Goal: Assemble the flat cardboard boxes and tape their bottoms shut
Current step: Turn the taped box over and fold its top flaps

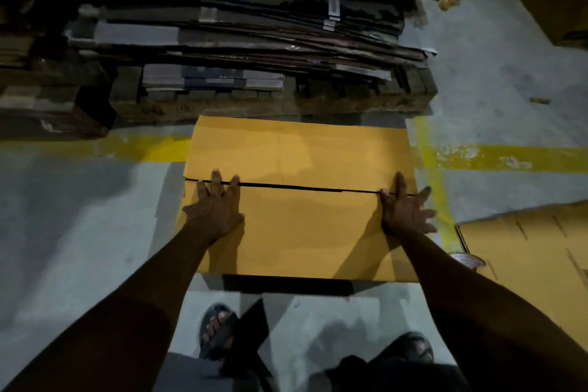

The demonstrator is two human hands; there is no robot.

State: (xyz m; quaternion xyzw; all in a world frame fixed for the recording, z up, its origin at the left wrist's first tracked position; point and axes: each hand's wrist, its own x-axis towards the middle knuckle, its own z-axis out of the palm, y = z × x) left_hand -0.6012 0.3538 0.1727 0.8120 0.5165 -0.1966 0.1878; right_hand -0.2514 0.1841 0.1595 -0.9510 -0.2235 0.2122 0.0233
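While both flaps lie folded, the left hand (pixel 212 212) and right hand (pixel 405 210) press flat, fingers spread, astride the box (pixel 302 232) seam (pixel 302 188) — holding it closed, likely for taping.

Bare floor (pixel 79 216) flanks the box (pixel 299 153); stacked cardboard (pixel 248 41) blocks beyond.

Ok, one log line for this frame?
stage: flaps folded down | left hand: flat on box | right hand: flat on box | seam: no tape
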